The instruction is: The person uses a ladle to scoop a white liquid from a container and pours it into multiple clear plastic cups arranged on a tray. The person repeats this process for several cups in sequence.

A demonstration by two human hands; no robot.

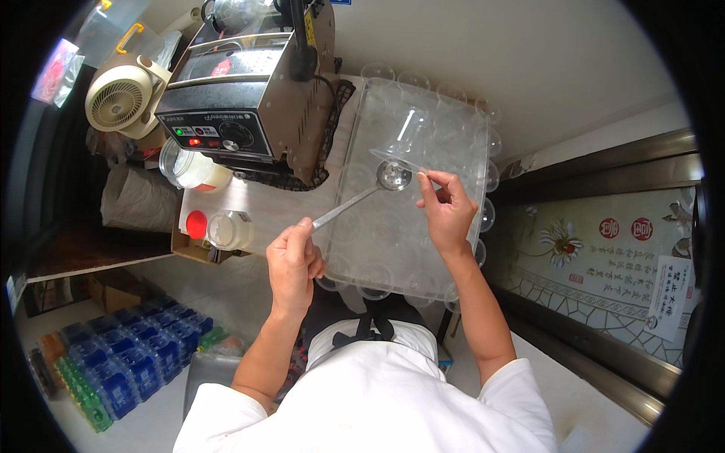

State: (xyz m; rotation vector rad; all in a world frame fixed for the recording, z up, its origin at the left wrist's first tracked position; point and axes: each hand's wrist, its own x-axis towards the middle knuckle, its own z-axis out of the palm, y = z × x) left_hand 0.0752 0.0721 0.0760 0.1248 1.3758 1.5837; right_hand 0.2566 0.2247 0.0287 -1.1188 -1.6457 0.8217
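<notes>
My left hand (294,257) grips the long handle of a metal ladle (345,208). The ladle's round, shiny bowl lies close to the mouth of a clear plastic cup (409,129); whether they touch I cannot tell. Thumb and fingers of my right hand (450,209) pinch the cup near the right side of its rim. The rim faces towards me, and the cup's contents are hard to make out. Both hands are above a translucent tray or cover (391,249), with rows of clear round cups showing through it and around its edges.
A metal appliance (226,107) with a knob and lit switches stands at the back left, beside a beige fan (122,102). Near it are a tub of white substance (195,170), a clear jar (227,229) and a red lid (196,225). Bottle packs (130,362) lie on the floor.
</notes>
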